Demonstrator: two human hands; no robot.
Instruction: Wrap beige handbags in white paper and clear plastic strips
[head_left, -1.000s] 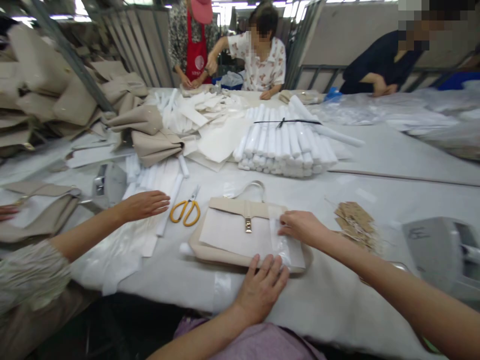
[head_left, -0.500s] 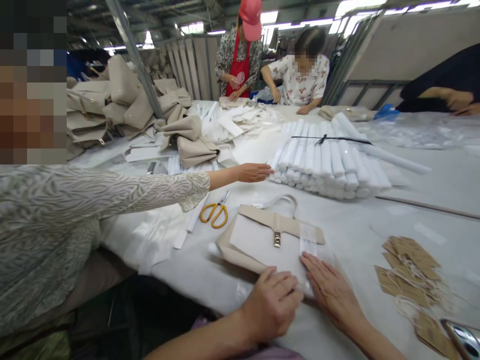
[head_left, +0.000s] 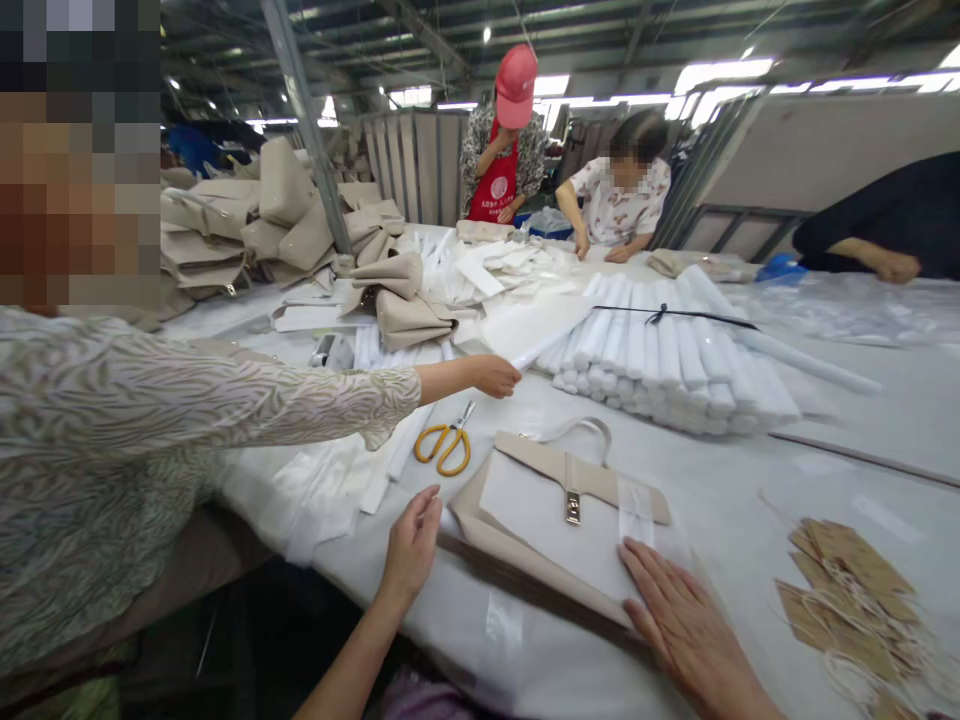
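A beige handbag [head_left: 540,540] with a gold clasp [head_left: 573,507] and a thin strap lies on the white table in front of me, a white sheet over its front. My right hand [head_left: 675,610] lies flat with spread fingers on the bag's right side, by a strip of clear film [head_left: 635,508]. Off the bag's left corner, my left hand [head_left: 414,545] is raised over the table edge, fingers apart, with nothing in it. Yellow-handled scissors [head_left: 444,446] rest just beyond the bag.
A neighbour's arm [head_left: 390,392] reaches in from the left, a white piece in its fingers. White rolls [head_left: 675,360] lie tied behind the bag. Brown tags [head_left: 847,580] with strings are at right, beige bags [head_left: 281,220] heaped at back left. Several people stand around the table.
My left hand has left the bag's front edge, moved left and opened. My right hand stays on the bag. The neighbour's hand has drawn back from the rolls with a white piece.
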